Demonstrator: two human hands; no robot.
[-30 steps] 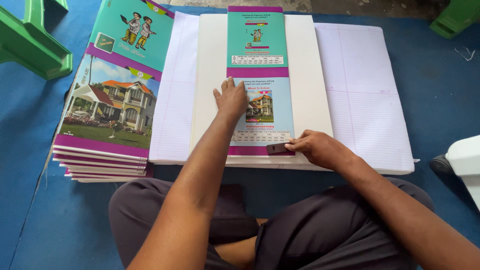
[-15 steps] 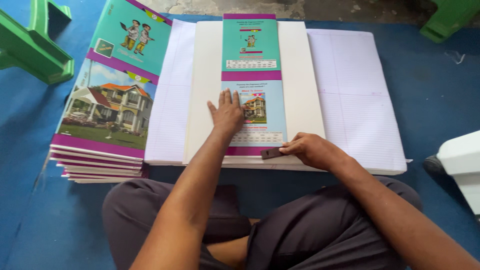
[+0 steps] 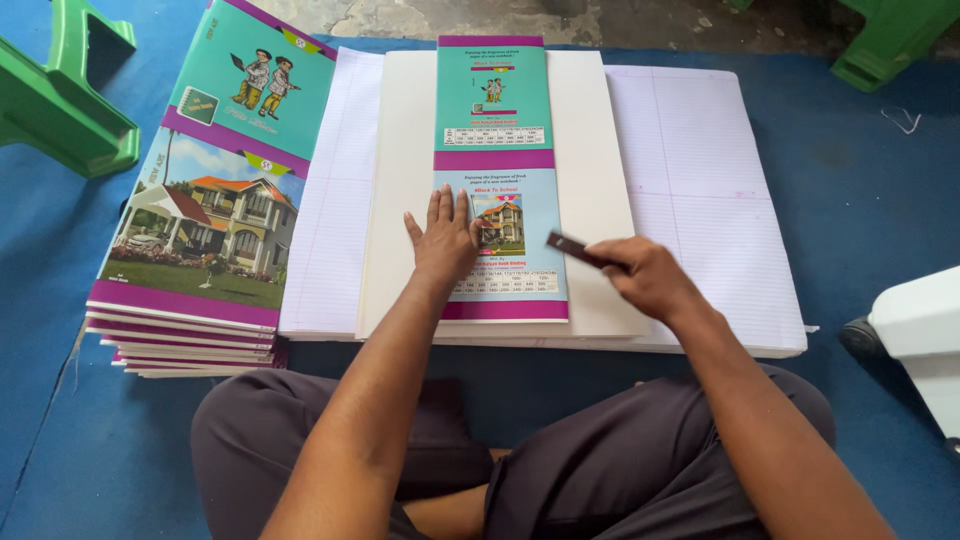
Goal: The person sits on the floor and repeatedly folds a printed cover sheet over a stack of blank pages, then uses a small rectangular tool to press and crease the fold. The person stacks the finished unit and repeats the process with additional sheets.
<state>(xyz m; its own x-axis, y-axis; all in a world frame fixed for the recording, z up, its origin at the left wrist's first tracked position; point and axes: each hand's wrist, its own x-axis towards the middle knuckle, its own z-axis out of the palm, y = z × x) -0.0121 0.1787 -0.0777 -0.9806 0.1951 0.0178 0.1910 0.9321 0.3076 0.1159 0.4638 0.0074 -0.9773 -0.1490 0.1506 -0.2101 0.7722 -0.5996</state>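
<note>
Lifting dark flat tool (image 3: 578,250) off the cover strip (image 3: 497,180), right hand (image 3: 645,276) gripping | left hand (image 3: 443,240) still pressing flat, open

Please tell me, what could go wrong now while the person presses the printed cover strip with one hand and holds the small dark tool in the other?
1. The left hand presses only one lower corner of the cover strip, so the strip could slide askew on the white sheet.
2. The right hand holds the dark tool just beside the left hand's fingers; a quick stroke might hit them.
3. The tool's edge could scratch the glossy print.
</note>
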